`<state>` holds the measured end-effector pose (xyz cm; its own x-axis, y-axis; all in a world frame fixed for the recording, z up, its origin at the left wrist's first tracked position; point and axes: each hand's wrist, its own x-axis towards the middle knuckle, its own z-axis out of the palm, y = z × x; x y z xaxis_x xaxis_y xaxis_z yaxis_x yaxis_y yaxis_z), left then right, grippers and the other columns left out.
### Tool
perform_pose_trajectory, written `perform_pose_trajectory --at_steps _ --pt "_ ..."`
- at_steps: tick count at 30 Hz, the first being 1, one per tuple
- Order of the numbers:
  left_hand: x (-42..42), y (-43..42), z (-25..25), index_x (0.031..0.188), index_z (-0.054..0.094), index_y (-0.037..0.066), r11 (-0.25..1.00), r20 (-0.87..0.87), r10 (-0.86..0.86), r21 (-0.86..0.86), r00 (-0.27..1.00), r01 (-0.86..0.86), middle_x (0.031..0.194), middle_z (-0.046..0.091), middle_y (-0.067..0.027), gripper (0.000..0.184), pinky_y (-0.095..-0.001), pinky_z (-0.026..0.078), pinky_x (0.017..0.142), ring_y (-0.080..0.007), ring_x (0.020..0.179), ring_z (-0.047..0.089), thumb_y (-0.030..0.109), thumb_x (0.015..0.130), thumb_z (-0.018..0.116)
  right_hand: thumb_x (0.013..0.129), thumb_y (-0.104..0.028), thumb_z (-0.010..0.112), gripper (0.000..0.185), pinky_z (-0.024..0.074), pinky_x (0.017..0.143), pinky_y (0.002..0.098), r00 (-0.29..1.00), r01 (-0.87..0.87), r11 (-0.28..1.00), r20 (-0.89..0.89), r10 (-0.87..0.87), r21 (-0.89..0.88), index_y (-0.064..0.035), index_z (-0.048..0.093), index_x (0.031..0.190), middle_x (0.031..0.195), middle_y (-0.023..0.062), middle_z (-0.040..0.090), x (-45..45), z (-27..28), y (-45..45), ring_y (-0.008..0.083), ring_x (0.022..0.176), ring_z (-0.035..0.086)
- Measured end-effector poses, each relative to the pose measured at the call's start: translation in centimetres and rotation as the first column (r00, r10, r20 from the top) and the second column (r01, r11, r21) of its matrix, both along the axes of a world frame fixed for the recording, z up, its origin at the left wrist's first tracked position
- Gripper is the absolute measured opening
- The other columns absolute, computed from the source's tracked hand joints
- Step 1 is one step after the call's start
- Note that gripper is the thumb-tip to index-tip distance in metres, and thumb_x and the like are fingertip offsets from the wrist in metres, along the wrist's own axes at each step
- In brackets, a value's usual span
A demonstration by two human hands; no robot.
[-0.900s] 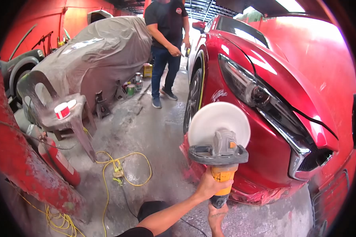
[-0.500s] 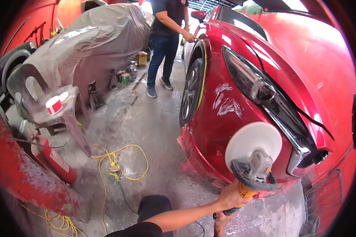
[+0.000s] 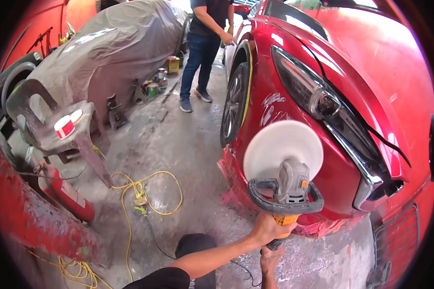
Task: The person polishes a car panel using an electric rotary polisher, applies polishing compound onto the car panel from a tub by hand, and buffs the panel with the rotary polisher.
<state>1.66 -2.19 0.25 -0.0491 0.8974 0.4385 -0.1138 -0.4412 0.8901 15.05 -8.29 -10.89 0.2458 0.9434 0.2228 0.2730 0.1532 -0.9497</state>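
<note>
My left hand [image 3: 267, 230] is wrapped round the yellow body of a polisher [image 3: 292, 183]. Below it, my right hand [image 3: 271, 255] grips the black rear end of the same tool. The polisher points upward, and its round white pad [image 3: 280, 149] is in front of the red car's bumper [image 3: 328, 178]; whether they touch I cannot tell. Whitish smears [image 3: 273, 107] show on the paint between the front wheel [image 3: 235, 100] and the headlight [image 3: 306, 84].
A person [image 3: 203, 53] stands beside the car's front wheel. At left are a covered car [image 3: 115, 53], a plastic chair [image 3: 84, 139] holding a red-and-white tub [image 3: 63, 127], and a fire extinguisher [image 3: 67, 195]. A yellow cord [image 3: 178, 192] loops over the floor.
The polisher swung right and tilted, then came back left and more upright, with both hands on it. The other person's hand reached to the wheel arch, then drew back slightly. The camera view shifted.
</note>
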Motion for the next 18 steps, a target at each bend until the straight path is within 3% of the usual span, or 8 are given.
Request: perform_pose_trajectory --at_steps 1,2,5,8,11,14,16,18 --pt "0.2 -0.2 0.2 0.116 0.075 0.008 0.999 0.044 -0.036 -0.009 0.998 0.036 0.107 0.078 -0.0128 0.048 -0.0417 0.058 0.084 -0.0291 0.095 0.076 0.038 0.08 0.086 0.08 -0.012 0.076 0.016 0.0443 0.058 0.0334 0.991 0.014 0.997 0.131 -0.024 0.079 -0.0015 0.064 0.08 0.073 0.0 0.063 0.8 -1.3 0.1 0.0122 0.064 0.056" --pt "0.4 -0.4 0.5 0.116 0.075 0.008 0.999 0.04 -0.032 -0.003 0.999 0.033 0.107 0.078 -0.0128 0.048 -0.0417 0.058 0.084 -0.0291 0.095 0.076 0.038 0.08 0.086 0.08 -0.012 0.076 0.016 0.0443 0.058 0.0334 0.992 0.011 0.996 0.127 -0.022 0.086 -0.0015 0.064 0.08 0.073 0.0 0.063 1.0 -1.5 0.2 0.0122 0.064 0.056" --pt "1.5 -1.5 0.9 0.115 0.074 0.006 0.997 -0.071 -0.053 -0.052 0.996 0.049 0.106 0.078 -0.0135 0.048 -0.0427 0.058 0.085 -0.0301 0.096 0.075 0.036 0.08 0.086 0.081 -0.012 0.076 0.018 0.0455 0.06 0.033 1.0 0.005 0.993 -0.01 -0.004 0.116 -0.0003 0.065 0.088 0.078 0.0001 0.064 0.8 -0.3 -1.4 0.0122 0.068 0.057" --pt "4.3 -1.9 0.2 0.127 0.065 0.005 0.998 -0.141 -0.067 -0.011 0.988 0.066 0.11 0.076 -0.015 0.062 -0.0448 0.057 0.087 -0.0341 0.1 0.074 0.038 0.078 0.086 0.081 -0.012 0.075 0.024 0.0473 0.064 0.033 0.996 0.027 0.999 -0.081 -0.029 -0.021 0.0016 0.064 0.097 0.086 0.0022 0.065 1.4 0.6 -3.4 0.0131 0.074 0.058" --pt "6.4 -2.1 -0.2 0.146 0.036 0.005 0.992 -0.222 -0.099 -0.098 0.97 0.079 0.12 0.069 -0.0239 0.094 -0.0519 0.055 0.091 -0.0451 0.109 0.07 0.04 0.075 0.087 0.082 -0.016 0.076 0.032 0.0501 0.073 0.0345 0.984 0.109 0.989 -0.152 -0.092 0.104 0.0048 0.063 0.103 0.094 0.0062 0.065 1.6 -1.0 -4.1 0.0171 0.084 0.06" --pt "6.9 -2.0 -0.6 0.146 0.038 0.004 0.992 -0.276 -0.069 -0.124 0.959 0.035 0.122 0.068 -0.0254 0.093 -0.0526 0.055 0.092 -0.0454 0.111 0.069 0.039 0.074 0.087 0.083 -0.016 0.076 0.033 0.0509 0.076 0.0346 0.99 0.078 0.983 -0.127 -0.056 0.169 0.0058 0.063 0.104 0.095 0.0069 0.065 2.3 -2.7 -3.4 0.0178 0.086 0.061" --pt "6.1 -1.3 -1.0 0.147 0.036 0.004 0.996 -0.262 -0.045 -0.083 0.964 0.024 0.123 0.069 -0.0244 0.096 -0.0511 0.056 0.092 -0.0438 0.111 0.07 0.04 0.074 0.087 0.084 -0.015 0.075 0.028 0.0496 0.07 0.0343 0.989 0.105 0.976 -0.12 -0.082 0.192 0.0046 0.063 0.099 0.089 0.0051 0.065 1.5 -1.5 -3.1 0.0158 0.08 0.06" --pt "5.3 -0.8 -1.9 0.146 0.039 0.003 0.992 -0.142 -0.104 -0.083 0.984 0.093 0.122 0.07 -0.022 0.094 -0.0489 0.056 0.093 -0.0412 0.111 0.071 0.04 0.074 0.088 0.085 -0.013 0.074 0.022 0.0466 0.063 0.034 0.997 0.009 1.0 -0.07 -0.01 -0.014 0.0032 0.064 0.095 0.081 0.0023 0.064 3.1 -3.3 -2.2 0.0141 0.071 0.057"
